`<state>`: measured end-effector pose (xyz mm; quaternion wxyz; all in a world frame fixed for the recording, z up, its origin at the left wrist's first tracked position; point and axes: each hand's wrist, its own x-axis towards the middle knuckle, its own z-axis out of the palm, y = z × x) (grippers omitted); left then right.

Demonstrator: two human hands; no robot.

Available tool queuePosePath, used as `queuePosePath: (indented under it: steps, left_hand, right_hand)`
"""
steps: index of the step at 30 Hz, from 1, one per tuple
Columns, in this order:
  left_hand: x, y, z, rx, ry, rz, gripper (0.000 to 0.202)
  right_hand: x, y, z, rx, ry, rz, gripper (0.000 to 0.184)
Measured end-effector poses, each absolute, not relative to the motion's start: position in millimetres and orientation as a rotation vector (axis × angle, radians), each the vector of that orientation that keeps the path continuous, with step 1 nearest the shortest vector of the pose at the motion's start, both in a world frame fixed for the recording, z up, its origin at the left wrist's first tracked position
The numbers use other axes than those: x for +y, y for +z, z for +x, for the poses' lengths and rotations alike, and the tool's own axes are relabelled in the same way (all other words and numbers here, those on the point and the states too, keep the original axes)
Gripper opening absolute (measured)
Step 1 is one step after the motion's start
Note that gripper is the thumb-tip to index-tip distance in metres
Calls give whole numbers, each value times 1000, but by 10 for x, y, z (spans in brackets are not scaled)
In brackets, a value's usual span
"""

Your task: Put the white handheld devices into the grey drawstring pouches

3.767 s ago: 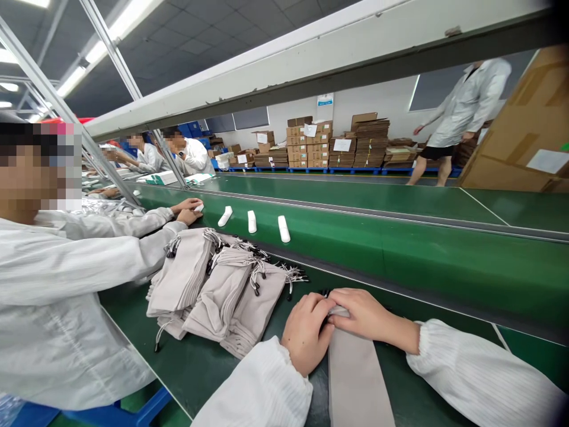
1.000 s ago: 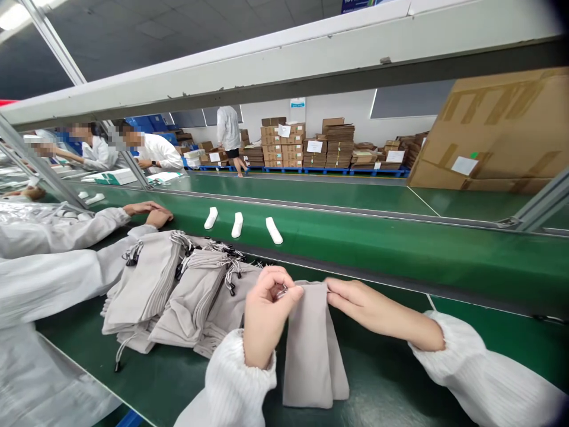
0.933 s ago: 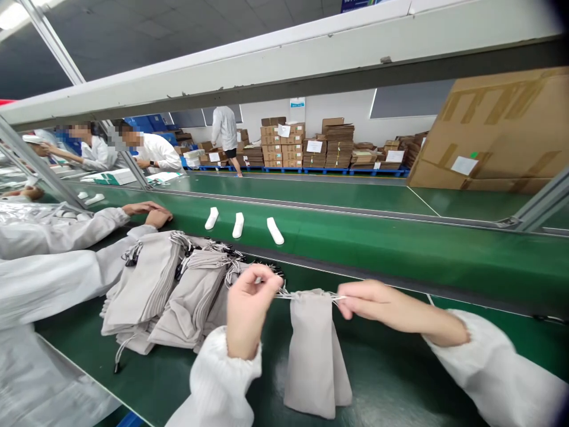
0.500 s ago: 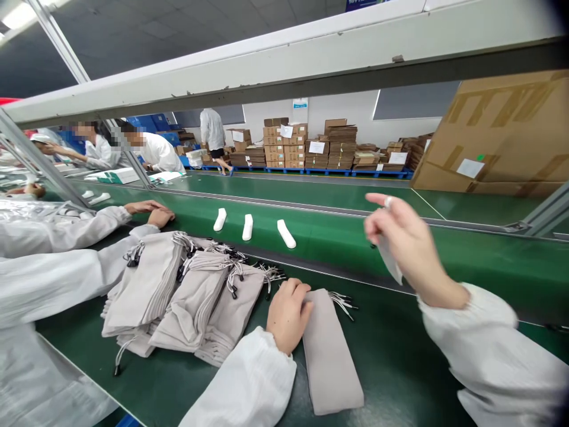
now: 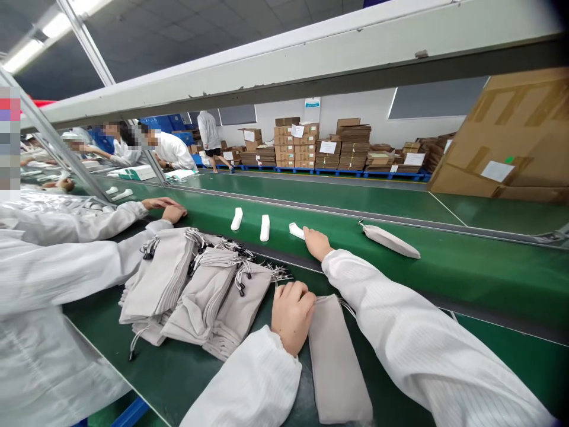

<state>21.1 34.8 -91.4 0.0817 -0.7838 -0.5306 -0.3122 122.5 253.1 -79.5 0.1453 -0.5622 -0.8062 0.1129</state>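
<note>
Left hand (image 5: 293,315) lies curled against a soft, light grey drawstring pouch (image 5: 336,363) on the lower green conveyor belt (image 5: 502,350), hold unclear; cord end is the easy place to grasp. Open, empty right hand (image 5: 316,244) rests just beside a white oblong piece (image 5: 296,230) on the raised green belt (image 5: 444,279). Pouch stack (image 5: 195,290) sits left.

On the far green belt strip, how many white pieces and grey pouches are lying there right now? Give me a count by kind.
White pieces: 3
Grey drawstring pouches: 1
Total: 4
</note>
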Motion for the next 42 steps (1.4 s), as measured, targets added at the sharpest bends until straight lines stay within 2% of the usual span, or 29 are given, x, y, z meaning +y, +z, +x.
queuePosePath:
  steps: [3,7,9,13,17,19,20,23,24,26,31,33,35,39,42]
  left_hand:
    - [346,-870,217,-1495,-889,-2333,18]
    - [350,-817,191,-1381,-976,-2480,20]
    - [336,-766,164,-1320,-1079,-2608,19]
    - [268,-600,142,-1493,-1463,-2843,14]
    - [202,-425,195,-1703,-2006,-2917,14]
    - [182,-363,229,-1683,-2175,-2921,16]
    - [174,-340,242,-1675,-2233,-2904,16]
    - [148,-286,270,-1715,-2403,-2754,17]
    - [137,-272,278,-1750,-2451,-2690,17]
    - [110,-247,297,-1836,-2496,-2598,15]
    - [91,-203,289,-1947,-2440,-2637,14]
    - [120,-183,215,-1975,-2549,-2576,16]
    - [157,-155,107,-2044,-2779,-2323,20]
    - [195,-124,-33,-2035,-3106,-1871,30]
    - [202,-202,26,-2009,-3031,-2106,28]
  right_hand:
    - [2486,-825,1350,-2300,328,-1542,43]
    - [2255,-744,1608,-2224,433,-1421,76]
    - [2043,-647,1746,-2080,665,-1272,89]
    - [1473,-396,1985,-1567,1295,-804,100]
    - [987,-263,2090,-1414,1420,-630,114]
    - [842,-273,2113,-1433,1410,-600,105]
    - [789,-287,2126,-1475,1398,-597,92]
    - [673,-309,2184,-1759,1302,-623,33]
    - [640,-304,2208,-1864,1260,-642,28]
    - [573,-287,2256,-1996,1242,-702,31]
    - [428,-243,2421,-2094,1434,-907,31]
    - [383,-193,2543,-2198,1410,-922,30]
    - [332,-105,2701,-2237,1453,-900,38]
    - [183,115,3004,-2116,1563,-916,43]
    - [102,269,3100,-1749,1638,-909,41]
